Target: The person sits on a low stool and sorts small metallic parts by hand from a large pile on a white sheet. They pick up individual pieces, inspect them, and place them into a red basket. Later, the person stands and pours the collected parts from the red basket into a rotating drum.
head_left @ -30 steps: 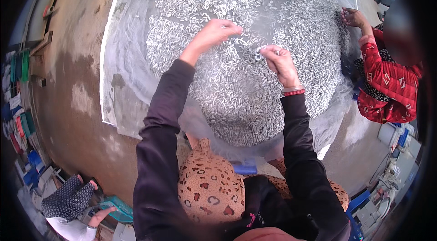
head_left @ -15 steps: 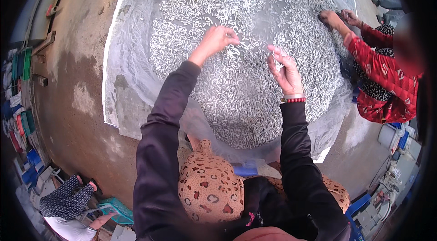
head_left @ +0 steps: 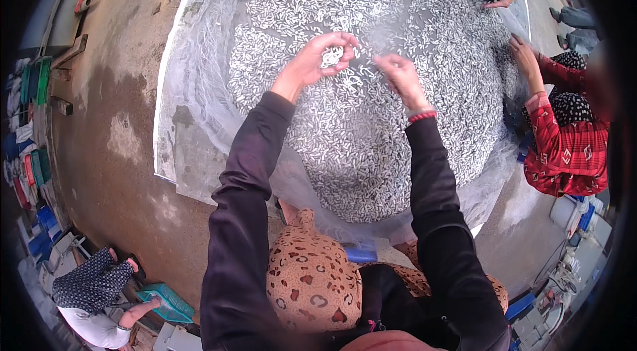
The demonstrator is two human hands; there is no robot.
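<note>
- Left hand [head_left: 310, 61] curled round white pieces [head_left: 332, 56], above the net [head_left: 202, 89]!
- Right hand [head_left: 403, 80] hovered over the net too, fingers bunched, grip impossible to tell!
- Loose pieces [head_left: 361, 152] lay on the net beneath both!

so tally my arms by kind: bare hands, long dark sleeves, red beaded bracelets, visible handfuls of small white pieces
Bare left hand and bare right hand: 2
Long dark sleeves: 2
Red beaded bracelet: 1
Handful of small white pieces: 1
Total: 6

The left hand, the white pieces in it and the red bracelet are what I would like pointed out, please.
Left hand [head_left: 313, 59], head view: its middle.
White pieces [head_left: 332, 56], head view: middle of the handful.
Red bracelet [head_left: 422, 116], head view: middle of its band.
</note>
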